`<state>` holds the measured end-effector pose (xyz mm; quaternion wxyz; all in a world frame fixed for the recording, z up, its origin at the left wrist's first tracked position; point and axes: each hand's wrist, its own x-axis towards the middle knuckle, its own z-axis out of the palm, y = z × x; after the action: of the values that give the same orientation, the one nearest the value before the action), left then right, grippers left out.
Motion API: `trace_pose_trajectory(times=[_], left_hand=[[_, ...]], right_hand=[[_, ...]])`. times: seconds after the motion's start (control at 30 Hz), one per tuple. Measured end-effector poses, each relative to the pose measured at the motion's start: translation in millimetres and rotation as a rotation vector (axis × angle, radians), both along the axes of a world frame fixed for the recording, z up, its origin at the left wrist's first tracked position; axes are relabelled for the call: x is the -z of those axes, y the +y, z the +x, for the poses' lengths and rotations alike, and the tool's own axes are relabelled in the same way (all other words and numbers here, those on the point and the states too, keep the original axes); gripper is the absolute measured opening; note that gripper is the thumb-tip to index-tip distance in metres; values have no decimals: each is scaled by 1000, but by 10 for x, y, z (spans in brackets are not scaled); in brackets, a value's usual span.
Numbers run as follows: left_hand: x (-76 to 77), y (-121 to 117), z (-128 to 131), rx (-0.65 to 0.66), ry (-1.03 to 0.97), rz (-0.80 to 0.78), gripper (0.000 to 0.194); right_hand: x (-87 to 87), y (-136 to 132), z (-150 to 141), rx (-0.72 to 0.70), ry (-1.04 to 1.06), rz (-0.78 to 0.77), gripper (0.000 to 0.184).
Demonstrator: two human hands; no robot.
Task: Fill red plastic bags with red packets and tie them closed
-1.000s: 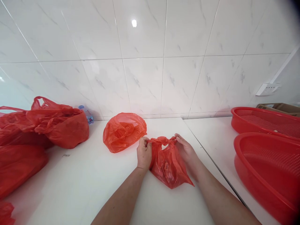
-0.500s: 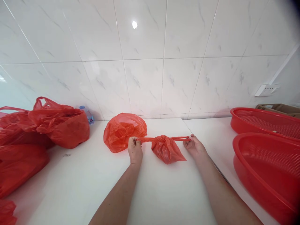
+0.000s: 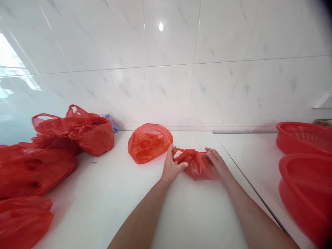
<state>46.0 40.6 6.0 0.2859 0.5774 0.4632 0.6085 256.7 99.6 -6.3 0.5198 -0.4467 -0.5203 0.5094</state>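
Note:
A small knotted red plastic bag (image 3: 196,165) lies on the white table (image 3: 135,200) in front of me. My left hand (image 3: 172,167) rests against its left side, thumb and fingers curled around the bag's knotted top. My right hand (image 3: 217,163) lies on the bag's right side, fingers bent over the plastic. Just behind and to the left sits a larger puffed red bag (image 3: 149,143).
Several filled red bags (image 3: 85,133) are heaped along the table's left side, with a small plastic bottle (image 3: 112,122) behind them by the tiled wall. Two red mesh baskets (image 3: 306,138) stand on the right-hand table. A seam divides the two tables.
The hands had pulled the bag's handles apart and tight; now both have come back in onto the knotted bag. The view has shifted to the left.

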Motion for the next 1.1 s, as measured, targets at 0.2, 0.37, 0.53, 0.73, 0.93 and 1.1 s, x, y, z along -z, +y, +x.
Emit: trace_pose_trajectory(times=[0.2,0.37,0.53,0.73,0.93,1.1], left_hand=[[18,-67,38,62,363,-48,108],[11,-114,14,45,434,-171,53],[17,-243,-67,-1,506,-208,33],[55,-627,-435,-143,615,-114,32],[-5,-974,-1063,-599,536,79,25],[-159,-1328,-1524,-834,593,117,13]], right_hand=[[-58,-247,-386,-284,-461,93,29],[-38,-209,-335,-237,-236,-54,41],[64,-41,-190,-38,138,-168,47],[176,46,-133,-58,134,-150,35],[231,107,-125,-89,126,-141,31],[258,120,-117,-105,71,-117,34]])
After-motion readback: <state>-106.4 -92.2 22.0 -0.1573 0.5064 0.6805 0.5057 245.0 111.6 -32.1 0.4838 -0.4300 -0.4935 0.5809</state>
